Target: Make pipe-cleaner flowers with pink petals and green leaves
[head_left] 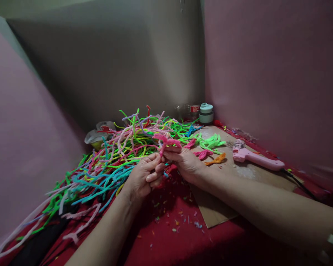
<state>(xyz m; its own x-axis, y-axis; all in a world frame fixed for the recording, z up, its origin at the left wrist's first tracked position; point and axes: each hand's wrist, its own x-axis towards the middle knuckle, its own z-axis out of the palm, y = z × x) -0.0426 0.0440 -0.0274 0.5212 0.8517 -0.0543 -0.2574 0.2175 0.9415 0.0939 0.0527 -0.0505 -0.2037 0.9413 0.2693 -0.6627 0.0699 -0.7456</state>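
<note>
Between my two hands is a pink pipe cleaner shape [166, 141] with fuzzy loops spreading at its top. My left hand [146, 174] pinches its lower end, fingers curled. My right hand [186, 162] grips it just above, thumb and fingers closed together. Behind and to the left lies a big tangled heap of pipe cleaners [113, 177] in green, pink, blue, yellow and red. Right of my right hand, more bent pieces rest on a cardboard sheet: a pink one [203, 154], an orange one [217, 159] and a light green bunch [211, 142].
A pink glue gun [256, 158] with a black cord lies on the cardboard [215, 214]. At the back stand a pale lidded jar [206, 113] and a clear bottle with a red label [194, 109]. A plastic bag [96, 137] sits back left. Fluffy scraps litter the red cloth [166, 244].
</note>
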